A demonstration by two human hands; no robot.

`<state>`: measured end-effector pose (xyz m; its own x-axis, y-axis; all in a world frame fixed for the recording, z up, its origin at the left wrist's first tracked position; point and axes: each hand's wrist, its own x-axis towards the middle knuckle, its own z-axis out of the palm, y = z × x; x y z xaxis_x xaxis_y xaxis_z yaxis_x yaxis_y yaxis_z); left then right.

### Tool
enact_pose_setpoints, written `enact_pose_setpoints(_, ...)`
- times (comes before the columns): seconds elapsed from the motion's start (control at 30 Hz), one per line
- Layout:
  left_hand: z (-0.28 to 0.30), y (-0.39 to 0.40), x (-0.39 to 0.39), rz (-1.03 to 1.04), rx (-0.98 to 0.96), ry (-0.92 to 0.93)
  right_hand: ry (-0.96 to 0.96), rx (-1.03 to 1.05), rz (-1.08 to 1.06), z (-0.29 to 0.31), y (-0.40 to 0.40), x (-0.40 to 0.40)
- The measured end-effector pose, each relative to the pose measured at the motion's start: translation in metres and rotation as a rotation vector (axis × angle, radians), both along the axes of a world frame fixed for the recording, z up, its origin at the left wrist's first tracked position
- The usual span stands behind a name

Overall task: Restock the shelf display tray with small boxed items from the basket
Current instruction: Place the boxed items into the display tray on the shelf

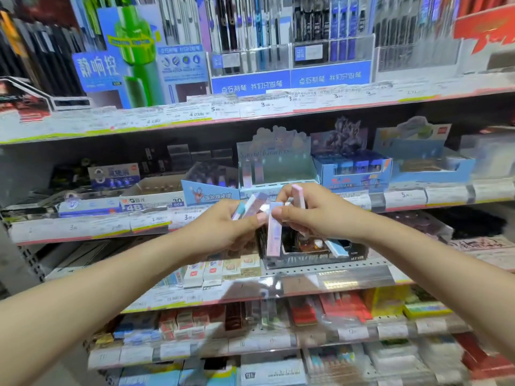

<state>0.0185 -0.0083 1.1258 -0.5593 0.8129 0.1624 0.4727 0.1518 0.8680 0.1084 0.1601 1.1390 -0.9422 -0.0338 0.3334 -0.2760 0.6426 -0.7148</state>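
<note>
Both hands are raised in front of the middle shelf. My left hand (225, 227) grips a small bunch of slim pastel boxes (250, 204), teal and lilac ends showing. My right hand (309, 213) pinches a long pink-and-blue slim box (273, 235) hanging downward and holds another pink box (298, 196) upright; a teal box (337, 247) pokes out below it. Just behind my hands stands the pale blue display tray (276, 168) with a cloud-shaped header, holding two slim boxes at its left and open room to the right. No basket is in view.
A dark display box (315, 254) sits on the shelf below my hands, beside small white eraser boxes (220, 270). Blue product trays (354, 168) flank the display tray. Pen racks fill the top shelf, and more boxed goods fill the lower shelves.
</note>
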Motion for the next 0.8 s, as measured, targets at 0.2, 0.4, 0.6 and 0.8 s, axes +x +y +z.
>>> enact_pose_setpoints(0.2,0.015,0.021,-0.057,0.124,-0.161,0.896,0.058,-0.006,-0.032,0.016,0.054,-0.04)
enact_pose_setpoints(0.4,0.028,0.041,-0.092,0.105,-0.326,1.332,0.057,-0.096,-0.008,0.024,0.091,-0.081)
enact_pose_setpoints(0.6,0.029,0.052,-0.107,0.055,-0.415,1.367,0.115,0.059,-0.059,0.029,0.107,-0.111)
enact_pose_setpoints(0.8,0.023,0.045,-0.124,-0.031,-0.39,1.263,0.211,0.218,-0.116,0.032,0.096,-0.134)
